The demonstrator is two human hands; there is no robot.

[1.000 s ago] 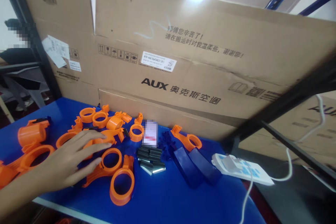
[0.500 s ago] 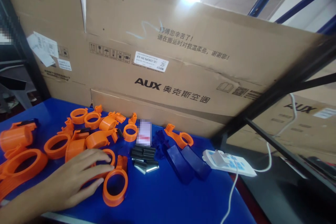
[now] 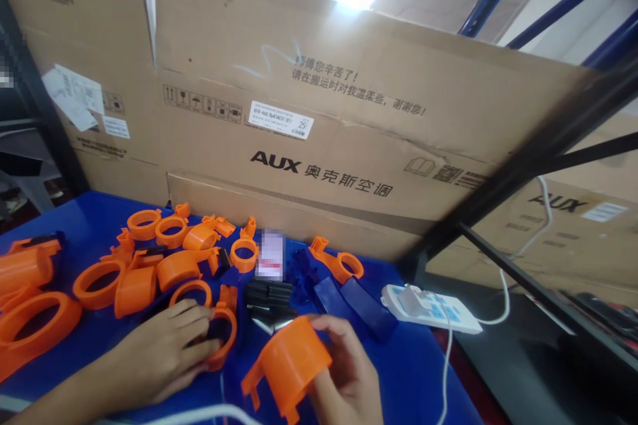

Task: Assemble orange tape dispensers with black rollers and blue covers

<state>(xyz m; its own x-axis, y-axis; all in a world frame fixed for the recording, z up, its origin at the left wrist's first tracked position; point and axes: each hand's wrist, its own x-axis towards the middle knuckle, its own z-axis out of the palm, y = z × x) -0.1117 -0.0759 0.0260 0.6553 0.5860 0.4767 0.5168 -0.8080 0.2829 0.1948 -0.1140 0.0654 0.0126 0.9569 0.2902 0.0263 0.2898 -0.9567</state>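
My right hand [image 3: 351, 372] has come up at the lower middle, its fingers wrapped round the drum of an orange plastic tape dispenser [image 3: 294, 365], held above the table and tilted. My left hand [image 3: 169, 352] reaches in from the lower left, fingers curled over the left side of another orange tape dispenser [image 3: 230, 339] that lies on the blue table; the fingertips are partly hidden inside its ring. Just behind these fingers lies one more orange ring [image 3: 192, 292]. Several black pieces with shiny metal edges [image 3: 269, 293] lie between and beyond my hands.
More orange dispensers [image 3: 100, 283] spread over the left of the blue table [image 3: 419, 372]. Dark blue curved parts [image 3: 366, 309] and a white power strip [image 3: 431, 309] with cables lie right. A tall cardboard box [image 3: 339, 119] walls off the back; a dark metal post [image 3: 473, 206] stands right.
My right hand has entered from below with an orange tape dispenser. My left hand has shifted slightly right and down, its fingers curling onto the nearer dispenser's ring.
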